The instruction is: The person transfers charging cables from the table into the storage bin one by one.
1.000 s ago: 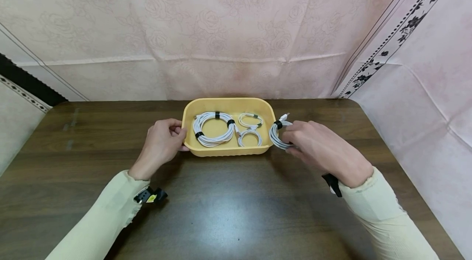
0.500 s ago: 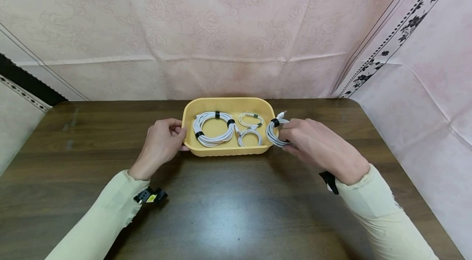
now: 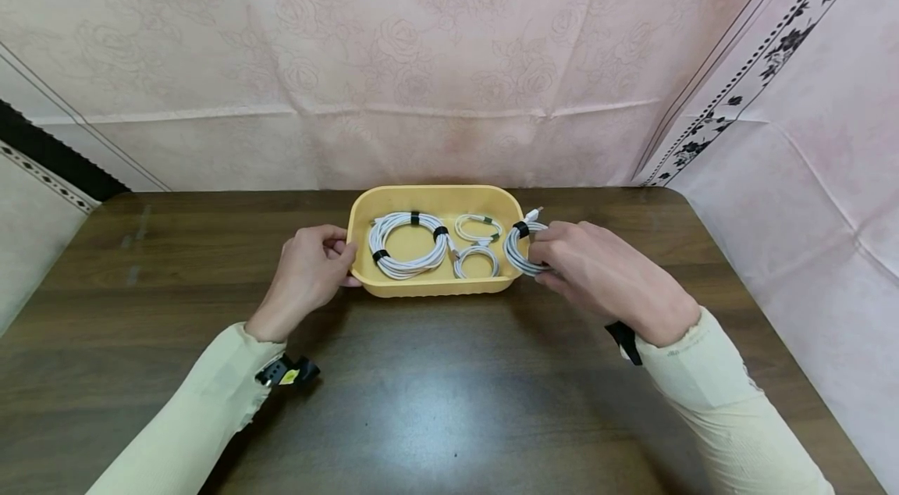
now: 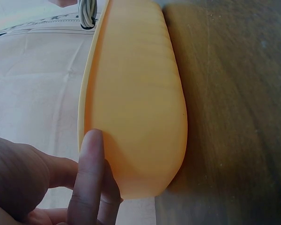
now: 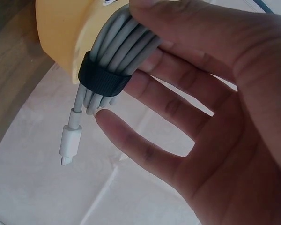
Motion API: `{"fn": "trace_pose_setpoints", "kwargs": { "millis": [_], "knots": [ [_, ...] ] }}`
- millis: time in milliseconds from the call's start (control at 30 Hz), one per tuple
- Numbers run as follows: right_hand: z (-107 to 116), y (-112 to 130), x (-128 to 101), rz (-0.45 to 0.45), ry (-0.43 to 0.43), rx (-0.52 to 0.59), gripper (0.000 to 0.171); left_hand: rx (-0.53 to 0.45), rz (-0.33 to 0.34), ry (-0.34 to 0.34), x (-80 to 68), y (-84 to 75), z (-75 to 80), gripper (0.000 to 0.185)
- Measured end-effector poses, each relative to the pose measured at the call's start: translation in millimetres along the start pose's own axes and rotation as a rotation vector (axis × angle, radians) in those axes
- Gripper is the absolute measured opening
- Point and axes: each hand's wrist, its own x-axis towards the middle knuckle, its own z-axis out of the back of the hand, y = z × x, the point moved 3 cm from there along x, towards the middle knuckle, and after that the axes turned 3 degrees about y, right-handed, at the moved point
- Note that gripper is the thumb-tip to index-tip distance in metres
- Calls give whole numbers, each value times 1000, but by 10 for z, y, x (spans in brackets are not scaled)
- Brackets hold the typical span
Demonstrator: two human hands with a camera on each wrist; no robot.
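A shallow yellow plastic bin [image 3: 393, 288] stands near the back of the table. My left hand [image 3: 309, 268] pinches its left end at the rim; in the left wrist view the fingers [image 4: 86, 187] lie against the outer wall. Inside lie a large white coiled cable [image 3: 407, 271] bound with black straps and two smaller coils [image 3: 477, 219]. At the bin's right end, my right hand [image 3: 597, 268] holds a coiled charging cable [image 5: 119, 44] between thumb and fingers. Its black strap [image 5: 103, 77] and white connector [image 5: 70, 140] hang free in the right wrist view.
The brown wooden table [image 3: 421, 386] stretches in front of the bin and to both sides. A pale floral cloth [image 3: 421, 50] hangs right behind the back edge, and another cloth [image 3: 808, 190] borders the right side.
My right hand has moved a little left and slightly up with the coiled cable, bringing it over the bin's right rim. My left hand and the bin have stayed in place.
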Motion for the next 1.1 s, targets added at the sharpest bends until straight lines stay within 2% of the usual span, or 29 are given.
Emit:
{"fn": "trace_pose_setpoints", "kwargs": {
  "millis": [600,1100],
  "knots": [
    [25,16,100,17,8,0,23,-8,4,7,-4,-3,5,35],
    [15,43,166,48,-34,0,26,-15,-11,0,-5,-7,1,36]
  ]
}}
